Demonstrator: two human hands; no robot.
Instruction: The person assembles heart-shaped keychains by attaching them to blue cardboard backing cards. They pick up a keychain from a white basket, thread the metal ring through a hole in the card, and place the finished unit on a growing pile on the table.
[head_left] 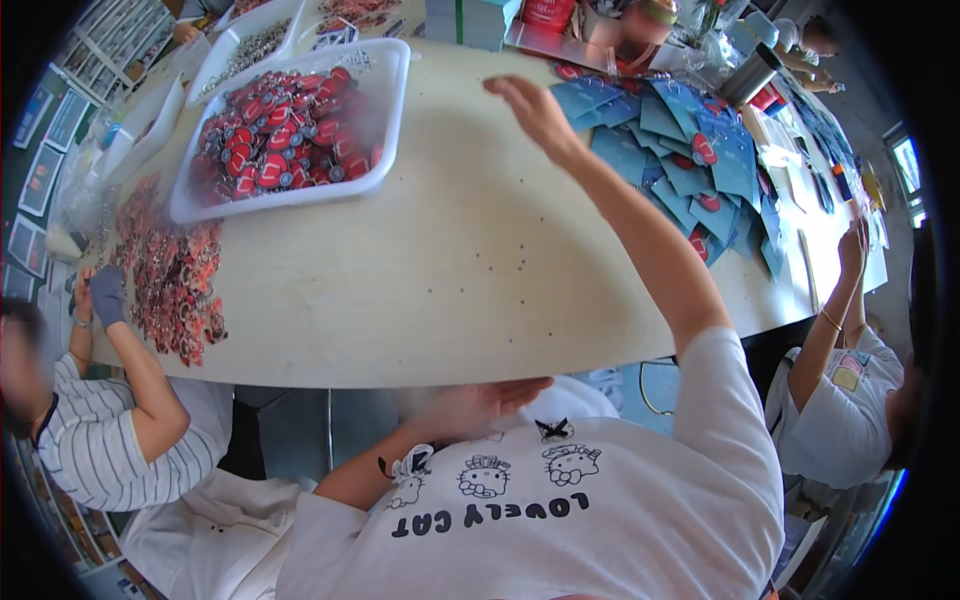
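Note:
My right arm reaches far across the table (pixel 440 330). My right hand (pixel 535 115) is over its far part, fingers stretched out to the left, with nothing visible in them. It is nearest to a pile of teal cards (pixel 665 125), some carrying red oval tags (pixel 704 149). My left hand (pixel 485 405) is low at the near table edge, in front of my white shirt. It is slightly blurred, its fingers look extended, and I see nothing in it. Left of my right hand, a white plastic tub (pixel 395 125) holds a heap of red oval keychains (pixel 275 130) with metal parts.
Orange-red pieces with metal parts (pixel 170 270) lie spread at the left. Behind the tub is a white bin (pixel 215 75) of metal pieces. A dark metal cylinder (pixel 750 75) stands back right. Co-workers sit left (pixel 130 410) and right (pixel 840 400). Small dark specks dot the tabletop.

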